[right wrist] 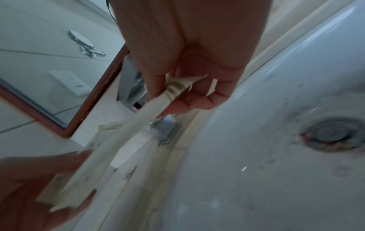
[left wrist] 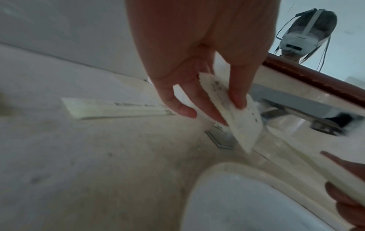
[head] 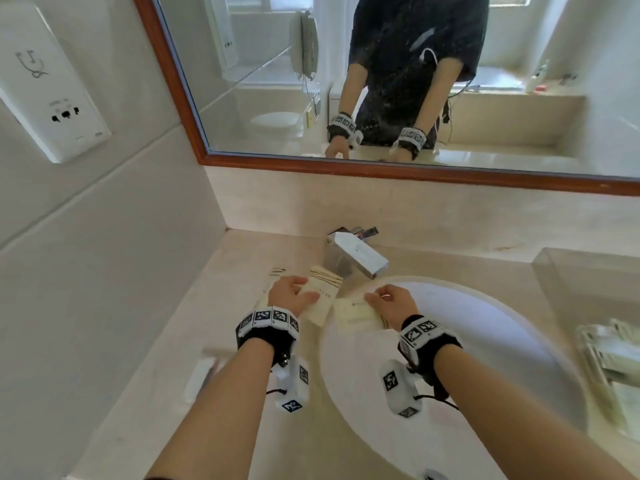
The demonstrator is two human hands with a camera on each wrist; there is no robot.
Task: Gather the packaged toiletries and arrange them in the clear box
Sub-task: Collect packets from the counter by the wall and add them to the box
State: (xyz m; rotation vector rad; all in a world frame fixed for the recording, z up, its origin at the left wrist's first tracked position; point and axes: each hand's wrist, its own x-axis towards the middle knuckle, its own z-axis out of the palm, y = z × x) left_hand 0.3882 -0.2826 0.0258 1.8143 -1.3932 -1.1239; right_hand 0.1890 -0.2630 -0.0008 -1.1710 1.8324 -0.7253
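Observation:
My left hand (head: 300, 289) pinches a cream toiletry packet (head: 322, 299) over the counter, left of the tap; thumb and fingers clamp this left packet (left wrist: 240, 123) in the left wrist view. My right hand (head: 381, 299) grips a second cream packet (head: 356, 315) above the basin's near-left rim, and this right packet (right wrist: 173, 92) shows edge-on between the fingers. The clear box (head: 568, 282) stands on the counter at far right, with several packets (head: 613, 362) lying in it. A long flat packet (left wrist: 118, 107) lies on the counter to the left.
A chrome tap (head: 356, 258) stands behind both hands. The white basin (head: 467, 368) fills the middle, its drain (right wrist: 333, 134) to the right. The beige counter (head: 166, 375) runs to the left wall. A wood-framed mirror (head: 381, 169) hangs above the backsplash.

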